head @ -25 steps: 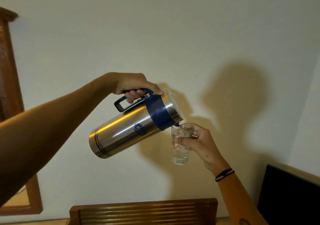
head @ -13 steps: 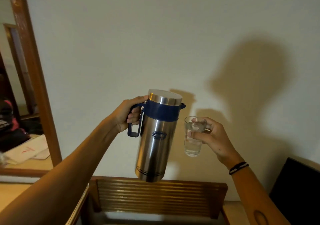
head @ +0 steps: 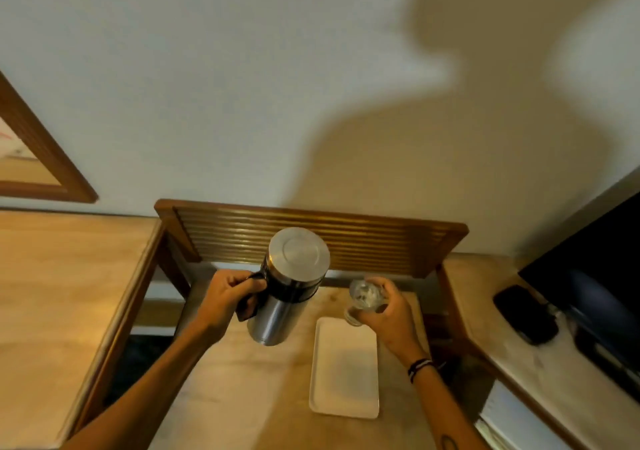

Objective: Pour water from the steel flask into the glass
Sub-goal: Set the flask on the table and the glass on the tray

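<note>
the pour looks finished: the left hand (head: pixel 227 297) grips the handle of the upright steel flask (head: pixel 289 285), the right hand (head: pixel 391 314) wraps the glass (head: pixel 365 297), which holds water, above the white tray (head: pixel 343 370); what seems left is setting both on the desk (head: pixel 221 390).

We've got the flask (head: pixel 284 290) upright in our left hand (head: pixel 227 297) by its side handle, held above the low table (head: pixel 228 380). Glass (head: pixel 364 299) sits in our right hand (head: pixel 389 314), just right of the flask, w/ a gap between them, over the tray's far end. Tray (head: pixel 344 368) lies on the table, right of & nearer us than the flask. Slatted panel (head: pixel 311 236) stands behind both, against the wall. Screen (head: pixel 599 276) is far right, w/ a phone (head: pixel 526 312) lying before it.
</note>
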The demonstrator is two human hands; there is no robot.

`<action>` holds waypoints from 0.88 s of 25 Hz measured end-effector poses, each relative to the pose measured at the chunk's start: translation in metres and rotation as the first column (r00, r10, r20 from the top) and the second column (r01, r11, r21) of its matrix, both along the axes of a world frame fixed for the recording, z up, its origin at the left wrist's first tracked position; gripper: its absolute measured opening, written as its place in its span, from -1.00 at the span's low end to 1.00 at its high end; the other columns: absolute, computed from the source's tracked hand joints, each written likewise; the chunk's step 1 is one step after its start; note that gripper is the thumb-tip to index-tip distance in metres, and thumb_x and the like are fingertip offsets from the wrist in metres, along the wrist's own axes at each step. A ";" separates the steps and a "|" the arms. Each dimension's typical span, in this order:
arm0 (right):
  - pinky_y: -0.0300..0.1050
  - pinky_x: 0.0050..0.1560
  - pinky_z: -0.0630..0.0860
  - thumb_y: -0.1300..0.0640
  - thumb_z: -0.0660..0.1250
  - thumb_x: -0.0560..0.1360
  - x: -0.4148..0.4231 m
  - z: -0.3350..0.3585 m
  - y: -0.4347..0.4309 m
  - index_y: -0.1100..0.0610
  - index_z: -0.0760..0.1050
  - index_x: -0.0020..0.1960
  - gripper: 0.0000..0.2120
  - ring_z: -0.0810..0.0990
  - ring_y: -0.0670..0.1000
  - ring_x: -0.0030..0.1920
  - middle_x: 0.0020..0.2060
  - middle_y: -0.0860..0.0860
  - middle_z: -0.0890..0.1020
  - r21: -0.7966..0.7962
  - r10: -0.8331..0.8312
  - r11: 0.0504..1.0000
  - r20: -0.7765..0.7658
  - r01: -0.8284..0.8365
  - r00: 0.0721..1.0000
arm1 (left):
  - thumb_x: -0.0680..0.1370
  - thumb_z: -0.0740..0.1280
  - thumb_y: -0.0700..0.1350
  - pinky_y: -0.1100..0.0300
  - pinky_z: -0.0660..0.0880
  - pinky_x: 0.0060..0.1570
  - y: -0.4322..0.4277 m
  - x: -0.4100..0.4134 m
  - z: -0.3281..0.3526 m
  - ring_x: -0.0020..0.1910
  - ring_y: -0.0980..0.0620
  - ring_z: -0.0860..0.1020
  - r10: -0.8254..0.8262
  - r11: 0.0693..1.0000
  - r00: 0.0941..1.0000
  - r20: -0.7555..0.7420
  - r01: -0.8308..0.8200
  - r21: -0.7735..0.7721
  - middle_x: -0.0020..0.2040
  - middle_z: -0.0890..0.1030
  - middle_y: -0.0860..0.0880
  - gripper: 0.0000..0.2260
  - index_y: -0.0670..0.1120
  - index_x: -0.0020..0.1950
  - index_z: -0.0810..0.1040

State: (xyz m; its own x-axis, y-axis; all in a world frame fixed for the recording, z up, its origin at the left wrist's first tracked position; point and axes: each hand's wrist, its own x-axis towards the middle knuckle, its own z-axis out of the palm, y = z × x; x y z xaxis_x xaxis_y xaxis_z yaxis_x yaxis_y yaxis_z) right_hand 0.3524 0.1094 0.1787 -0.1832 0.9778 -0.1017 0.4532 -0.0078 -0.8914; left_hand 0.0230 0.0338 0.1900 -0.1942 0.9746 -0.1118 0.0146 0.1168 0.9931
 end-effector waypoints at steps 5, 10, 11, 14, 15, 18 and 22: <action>-0.10 0.29 0.61 0.23 0.76 0.33 -0.005 -0.180 -0.020 -0.07 0.50 0.31 -0.32 0.64 -0.02 0.21 0.20 -0.09 0.66 -0.204 -0.032 0.978 0.084 0.049 0.996 | 0.43 0.45 0.06 0.08 0.40 -0.34 -0.025 0.012 -0.157 -0.47 -0.09 0.47 0.104 0.991 0.993 -0.048 -0.108 -0.077 -0.51 0.57 -0.10 -0.68 -0.06 -0.46 0.61; -0.10 0.26 0.51 0.34 0.72 0.35 0.000 -0.289 -0.019 0.18 0.49 0.42 -0.28 0.55 0.06 0.26 0.26 0.03 0.62 -0.300 -0.068 0.946 0.192 0.124 0.979 | 0.43 0.40 0.01 -0.01 0.40 -0.30 -0.035 0.020 -0.257 -0.41 -0.38 0.48 0.186 0.976 0.981 -0.064 -0.192 -0.108 -0.48 0.62 -0.26 -0.67 -0.21 -0.41 0.65; -0.10 0.25 0.50 0.36 0.71 0.36 0.003 -0.302 -0.018 0.19 0.48 0.43 -0.28 0.54 0.05 0.25 0.25 0.02 0.61 -0.300 -0.085 0.943 0.213 0.148 0.973 | 0.43 0.39 0.01 0.01 0.42 -0.30 -0.038 0.022 -0.269 -0.40 -0.34 0.51 0.195 0.971 0.978 -0.068 -0.202 -0.124 -0.46 0.65 -0.22 -0.70 -0.15 -0.40 0.68; -0.10 0.25 0.48 0.41 0.69 0.36 0.009 -0.323 -0.017 0.18 0.48 0.43 -0.28 0.53 0.05 0.24 0.23 -0.03 0.58 -0.302 -0.092 0.938 0.252 0.169 0.963 | 0.46 0.37 0.02 0.05 0.47 -0.25 -0.047 0.031 -0.290 -0.38 -0.07 0.58 0.229 0.961 0.973 -0.025 -0.230 -0.154 -0.39 0.72 -0.18 -0.70 -0.14 -0.33 0.73; -0.10 0.26 0.48 0.42 0.68 0.36 0.011 -0.326 -0.016 0.18 0.49 0.43 -0.28 0.54 0.05 0.25 0.23 -0.03 0.58 -0.300 -0.085 0.940 0.261 0.165 0.961 | 0.47 0.37 0.02 0.04 0.48 -0.23 -0.048 0.032 -0.293 -0.37 -0.02 0.59 0.235 0.959 0.972 -0.019 -0.235 -0.156 -0.38 0.73 -0.19 -0.69 -0.17 -0.31 0.73; -0.10 0.31 0.47 0.44 0.65 0.39 0.012 -0.333 -0.016 0.18 0.49 0.44 -0.30 0.56 0.13 0.32 0.25 -0.02 0.57 -0.310 -0.083 0.936 0.270 0.168 0.959 | 0.47 0.35 0.00 0.11 0.54 -0.23 -0.055 0.031 -0.300 -0.37 0.01 0.62 0.247 0.956 0.969 -0.018 -0.246 -0.160 -0.37 0.74 -0.19 -0.70 -0.16 -0.30 0.74; -0.02 0.45 0.46 0.43 0.64 0.42 0.012 -0.336 -0.016 0.16 0.41 0.55 -0.21 0.52 0.24 0.50 0.38 0.05 0.56 -0.336 -0.051 0.930 0.273 0.145 0.961 | 0.50 0.33 0.00 0.22 0.56 -0.25 -0.073 0.027 -0.307 -0.34 -0.03 0.66 0.229 0.955 0.973 -0.036 -0.232 -0.185 -0.35 0.76 -0.21 -0.69 -0.13 -0.25 0.79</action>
State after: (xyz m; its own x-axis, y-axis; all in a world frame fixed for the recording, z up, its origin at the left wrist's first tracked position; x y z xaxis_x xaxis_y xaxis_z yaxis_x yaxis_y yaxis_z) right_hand 0.3644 0.0931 -0.1571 -0.0098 0.8823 -0.4706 0.6453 -0.3539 -0.6770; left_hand 0.0502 -0.0392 -0.1169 -0.4138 0.8651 -0.2834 -0.0211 0.3021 0.9530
